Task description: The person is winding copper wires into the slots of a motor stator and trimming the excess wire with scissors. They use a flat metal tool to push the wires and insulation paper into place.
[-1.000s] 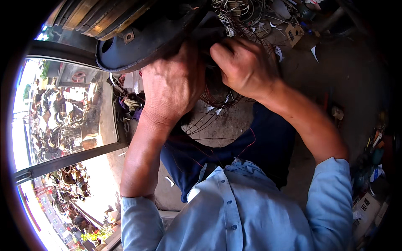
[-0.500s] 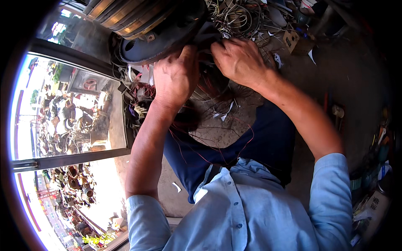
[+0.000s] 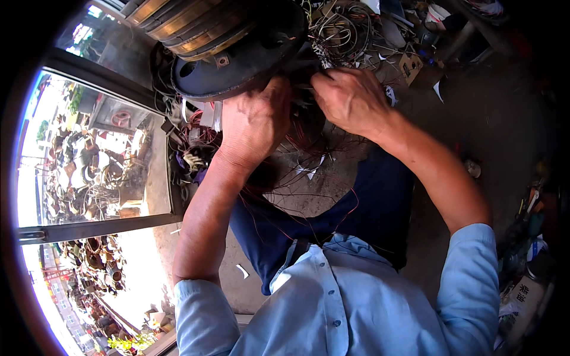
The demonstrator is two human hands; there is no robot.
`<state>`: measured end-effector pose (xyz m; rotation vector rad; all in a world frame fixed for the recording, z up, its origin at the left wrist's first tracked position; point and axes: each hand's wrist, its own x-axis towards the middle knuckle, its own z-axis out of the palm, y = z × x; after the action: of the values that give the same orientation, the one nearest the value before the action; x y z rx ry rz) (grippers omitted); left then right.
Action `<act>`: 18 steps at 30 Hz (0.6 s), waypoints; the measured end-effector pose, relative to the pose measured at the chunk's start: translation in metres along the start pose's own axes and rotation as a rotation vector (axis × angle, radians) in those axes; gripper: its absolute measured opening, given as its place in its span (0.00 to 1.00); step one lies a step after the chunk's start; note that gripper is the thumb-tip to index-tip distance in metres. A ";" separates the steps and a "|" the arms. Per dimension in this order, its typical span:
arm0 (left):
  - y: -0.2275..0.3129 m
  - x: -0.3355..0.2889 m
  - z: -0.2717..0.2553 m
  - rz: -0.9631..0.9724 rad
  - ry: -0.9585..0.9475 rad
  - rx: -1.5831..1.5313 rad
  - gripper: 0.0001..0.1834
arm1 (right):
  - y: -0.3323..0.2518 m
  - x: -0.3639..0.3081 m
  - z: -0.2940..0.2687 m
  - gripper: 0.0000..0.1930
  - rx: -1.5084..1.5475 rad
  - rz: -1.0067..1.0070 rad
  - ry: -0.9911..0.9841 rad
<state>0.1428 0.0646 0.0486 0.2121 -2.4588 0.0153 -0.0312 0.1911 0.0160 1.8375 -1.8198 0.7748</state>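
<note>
Left hand (image 3: pixel 255 121) and right hand (image 3: pixel 350 99) are apart, working side by side under the rim of a dark flanged plate (image 3: pixel 237 78). The left has its fingers bent up behind the rim; the right is curled beside it. Both sets of fingertips are hidden, so whether either grips anything cannot be told. The plate sits at the top of the view, left of centre, ahead of the knees.

Change over the last second: slight. The plate shows smaller and farther right than a second ago, chiefly a shift of view. Both hands remain at the same spot, which suggests the work there is not finished.

Count: two hands; one plate, with one bolted tab (image 3: pixel 221 60) and one round hole visible near its left edge; one copper-banded cylinder (image 3: pixel 184 29) behind it, with at least three bands; one cardboard box (image 3: pixel 411 69); one tangle of pale cable (image 3: pixel 350 29). Dark red wires (image 3: pixel 295 141) hang below the hands, too many to count.
</note>
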 end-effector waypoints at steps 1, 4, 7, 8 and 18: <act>-0.003 -0.001 -0.003 0.034 0.015 -0.019 0.06 | -0.005 0.003 -0.006 0.03 -0.009 0.002 0.012; -0.004 -0.006 -0.005 0.015 -0.007 -0.085 0.06 | -0.015 0.007 -0.011 0.03 -0.037 -0.008 0.024; -0.004 -0.005 0.002 -0.028 -0.004 -0.091 0.06 | -0.009 0.011 -0.012 0.02 -0.116 -0.066 0.013; -0.002 -0.006 0.003 -0.086 -0.060 -0.086 0.06 | -0.010 0.009 -0.013 0.02 -0.129 -0.078 0.007; -0.001 0.001 -0.001 -0.095 -0.062 0.008 0.14 | 0.013 -0.003 -0.004 0.07 0.497 0.250 -0.038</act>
<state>0.1425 0.0635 0.0504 0.3371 -2.5082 -0.0229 -0.0444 0.1961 0.0161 1.9354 -2.0398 1.3968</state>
